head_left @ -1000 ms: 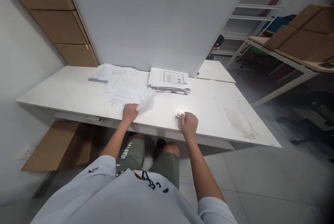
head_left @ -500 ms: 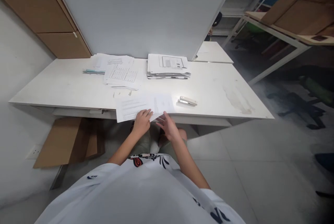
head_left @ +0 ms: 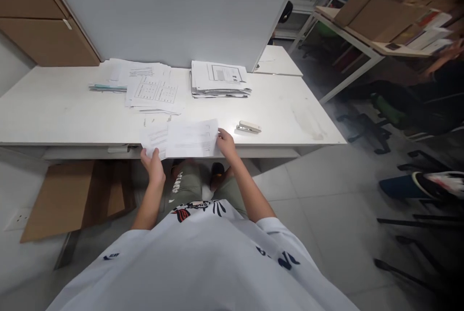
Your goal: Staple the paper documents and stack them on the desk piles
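Note:
Printed sheets of paper are held at the front edge of the white table. My left hand grips their lower left corner, with the thumb up on top. At the right edge, my right hand pinches the paper between thumb and fingers. The left part of the paper carries lines of text and slants differently from the right part; whether it is one folded sheet or several, I cannot tell. A cream-coloured stapler lies on the table just right of my right hand, touched by neither hand.
Behind the held paper lie loose printed sheets and a thick paper stack. A grey partition rises at the back. Cardboard boxes stand at the left, and an open carton sits below. Another person's arm shows far right.
My hands have moved apart, from the paper's lower middle to its left corner and right edge. The paper has been turned or opened out. The view has shifted right.

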`<state>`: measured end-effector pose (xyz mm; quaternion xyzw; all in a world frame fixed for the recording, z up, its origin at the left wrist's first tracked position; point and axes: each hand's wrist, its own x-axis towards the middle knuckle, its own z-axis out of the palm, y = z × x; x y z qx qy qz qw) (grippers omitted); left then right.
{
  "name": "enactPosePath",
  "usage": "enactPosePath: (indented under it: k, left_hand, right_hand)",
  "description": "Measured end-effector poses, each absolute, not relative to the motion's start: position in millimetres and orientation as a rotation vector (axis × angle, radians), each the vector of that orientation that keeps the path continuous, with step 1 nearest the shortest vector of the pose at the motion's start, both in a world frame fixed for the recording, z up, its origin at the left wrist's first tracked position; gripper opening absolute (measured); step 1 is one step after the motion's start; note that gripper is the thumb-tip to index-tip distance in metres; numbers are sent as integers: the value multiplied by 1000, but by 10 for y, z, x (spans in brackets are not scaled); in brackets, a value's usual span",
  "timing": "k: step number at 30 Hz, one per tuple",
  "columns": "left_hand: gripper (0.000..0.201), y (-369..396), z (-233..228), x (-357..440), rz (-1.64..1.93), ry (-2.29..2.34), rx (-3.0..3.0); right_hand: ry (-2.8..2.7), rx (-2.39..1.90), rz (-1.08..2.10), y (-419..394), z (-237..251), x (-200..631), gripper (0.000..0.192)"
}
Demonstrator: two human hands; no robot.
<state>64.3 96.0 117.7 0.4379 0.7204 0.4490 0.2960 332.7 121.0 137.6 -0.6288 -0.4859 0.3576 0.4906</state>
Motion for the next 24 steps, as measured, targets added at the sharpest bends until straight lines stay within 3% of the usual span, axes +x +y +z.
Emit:
enactPosePath:
  k: [3,7,13,18,21,24]
  left_hand:
    - [48,941,1163,617,1373,1729,756]
    - [42,858,1243,587,1445,1507,725]
    - [56,760,1310,531,1449,1200,662]
    - [65,804,1198,582,1428,1247,736]
    - [59,853,1112,696,1455,1238,743]
    - [53,905,1001,822,1429,1227,649]
  right_hand:
    - [-1384,-1527,896,1454,1467,3178,43]
    - [-1603,-1492,964,1617,1514,3003,54]
    - [-1548,-1551,924,1610,1478,2889,55]
    - [-1563,-1556,687,1502,1448,2915,50]
    - [-1530,-1788,429,1386,1426,2978,51]
    - [-1668,-1918,375,1228,1403,3035,60]
